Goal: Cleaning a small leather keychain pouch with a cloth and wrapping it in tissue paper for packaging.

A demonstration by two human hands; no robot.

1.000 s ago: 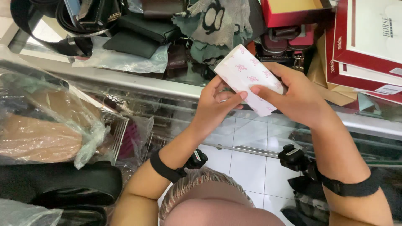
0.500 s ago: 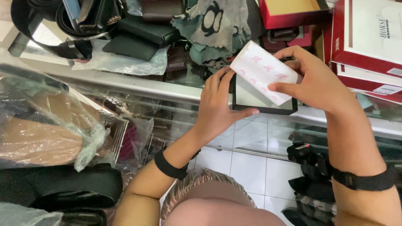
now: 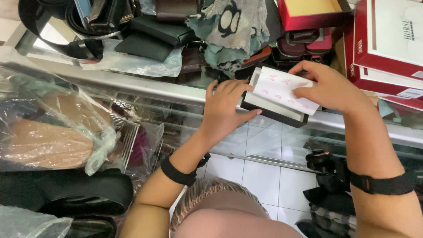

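The glass-topped bench (image 3: 145,88) is carrying a crowd of goods: red and white boxes (image 3: 387,39) are stacking up at the right, dark wallets (image 3: 150,39) are lying along the far side, and a plastic-bagged brown item (image 3: 44,141) is sitting at the left. At the bench's near rail, a flat black box (image 3: 273,110) with a pale inside is resting slightly tilted.

A white sheet (image 3: 282,88) printed with small pink marks is lying across the top of that box. The left hand (image 3: 224,110) is gripping the box's left end, fingers curled over the edge and thumb against the near side. The right hand (image 3: 330,86) is pinching the sheet's right end between thumb and fingers.

The step in hand looks to be the fitting of the sheet into the box. Seating it would, I judge, call for squaring its corners with the box walls while the box is being steadied.

Half a second ago the sheet was being held higher and more steeply tilted; now it is lower and lying almost flat on the box.
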